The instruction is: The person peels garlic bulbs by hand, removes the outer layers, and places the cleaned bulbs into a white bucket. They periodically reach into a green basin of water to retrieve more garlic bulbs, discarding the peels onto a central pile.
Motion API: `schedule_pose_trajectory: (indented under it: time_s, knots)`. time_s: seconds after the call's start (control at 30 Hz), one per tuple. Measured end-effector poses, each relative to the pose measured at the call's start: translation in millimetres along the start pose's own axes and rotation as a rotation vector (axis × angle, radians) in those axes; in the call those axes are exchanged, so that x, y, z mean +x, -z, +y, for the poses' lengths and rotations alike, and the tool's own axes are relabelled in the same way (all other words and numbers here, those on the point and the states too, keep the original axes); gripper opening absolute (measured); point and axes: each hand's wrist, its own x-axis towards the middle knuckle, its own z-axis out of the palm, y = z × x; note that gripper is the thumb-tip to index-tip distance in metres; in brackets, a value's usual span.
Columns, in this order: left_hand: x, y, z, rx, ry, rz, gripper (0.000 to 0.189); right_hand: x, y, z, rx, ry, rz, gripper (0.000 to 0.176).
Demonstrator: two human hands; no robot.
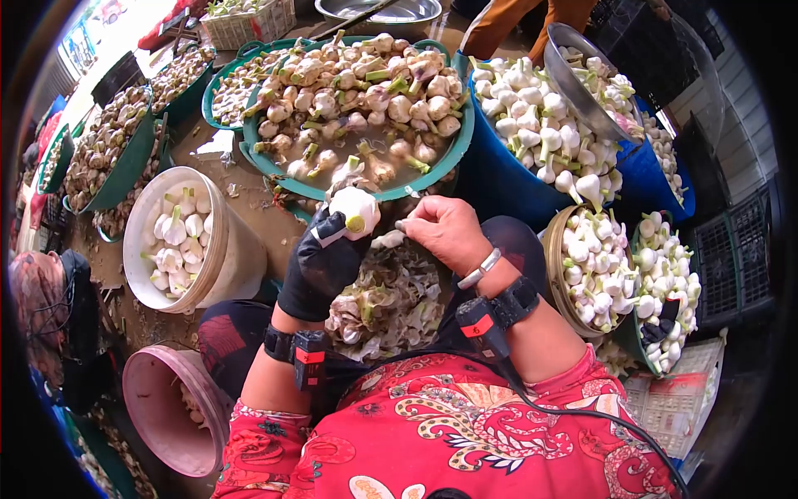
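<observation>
My left hand [314,270], in a black glove, is closed around a peeled white garlic bulb [356,208], its cut green stem end facing me. Just to the right of the bulb is my bare right hand [449,233], thumb and fingers pinched together. Whatever is in that pinch is too small to make out. Beneath both hands, a heap of loose garlic skins [391,303] lies at my lap. Directly beyond my hands stands a large green basin [432,180] of murky water, piled with unpeeled garlic bulbs [357,91].
White bulbs partly fill a white bucket [241,249] at left; a pink bucket [150,424] stands nearer. At right, a blue tub [507,179] heaped with white garlic has a metal bowl [582,96] tilted on it. Another person's legs [507,25] show behind.
</observation>
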Motion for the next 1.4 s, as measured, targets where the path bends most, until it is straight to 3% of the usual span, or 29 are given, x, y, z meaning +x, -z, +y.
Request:
schedule_pose_trajectory:
  time_s: [0.07,0.13,0.2,0.23,0.33,0.47,0.53,0.57,0.6,0.73,0.8,0.87,0.93,1.0,1.07,1.1,1.13,1.2,1.23,1.27,1.33,1.37,1.4]
  knots:
    - [0,4,3,0.259,-0.046,-0.143,0.020,-1,-7,-15,0.311,-0.166,-0.006,0.014]
    - [5,-4,38,0.128,0.038,-0.232,0.029,2,-17,-1,0.189,-0.034,0.069,0.017]
    - [5,-12,46,-0.693,0.395,-0.138,0.040,1,-23,1,0.150,0.092,0.154,0.015]
    - [4,-9,42,-0.642,0.392,-0.173,0.050,-1,-23,1,0.148,0.088,0.155,0.015]
    - [2,-10,37,-0.446,0.405,-0.174,0.055,-4,-26,-13,-0.003,0.116,0.214,0.009]
    - [0,-10,37,-0.288,0.372,-0.177,0.049,1,-27,-10,-0.108,0.184,0.254,0.007]
    - [-2,-7,27,-0.497,0.334,-0.189,0.052,6,-28,-2,-0.108,0.114,0.311,0.010]
    - [-1,-4,33,-0.857,0.509,-0.163,0.055,12,-29,20,-0.107,0.064,0.295,0.011]
    - [0,-4,33,-0.853,0.505,-0.162,0.055,13,-30,32,-0.066,0.026,0.262,0.014]
    - [0,-3,27,-1.002,0.463,-0.154,0.054,-1,-34,55,-0.471,-0.253,0.027,0.015]
    - [6,-3,37,-0.917,0.415,-0.111,0.055,-2,-27,63,-0.364,-0.107,0.025,0.010]
    - [6,-4,38,-0.821,0.369,-0.117,0.053,-3,-10,35,0.212,-0.277,-0.073,0.025]
    - [4,-6,34,-0.634,0.432,-0.026,0.048,-4,5,-4,0.720,-0.472,-0.312,0.044]
    - [4,-8,41,-0.697,0.482,-0.046,0.038,-12,-2,-22,0.678,-0.398,-0.367,0.050]
    - [3,-1,36,-0.375,0.506,-0.136,0.028,-10,-10,-5,0.597,-0.343,-0.362,0.052]
    - [3,-2,40,-0.636,0.532,-0.069,0.022,-8,-14,3,0.697,-0.309,-0.362,0.051]
    - [6,2,35,-0.632,0.534,-0.067,0.022,-7,-17,10,0.797,-0.271,-0.362,0.049]
    - [12,12,34,0.135,-0.006,-0.285,0.022,-7,-2,3,0.942,-0.368,-0.454,0.041]
    - [8,11,37,-0.193,0.278,-0.170,0.021,-6,1,8,1.052,-0.379,-0.490,0.041]
    - [6,13,26,-0.194,0.272,-0.175,0.021,-4,4,13,1.160,-0.384,-0.523,0.041]
    - [2,19,-9,0.956,0.019,-0.195,0.020,-6,5,14,1.159,-0.364,-0.457,0.041]
    - [1,11,-2,0.762,0.151,-0.272,0.030,-5,4,15,1.163,-0.355,-0.395,0.041]
    - [1,1,11,0.763,0.152,-0.274,0.030,-4,0,16,1.165,-0.356,-0.394,0.041]
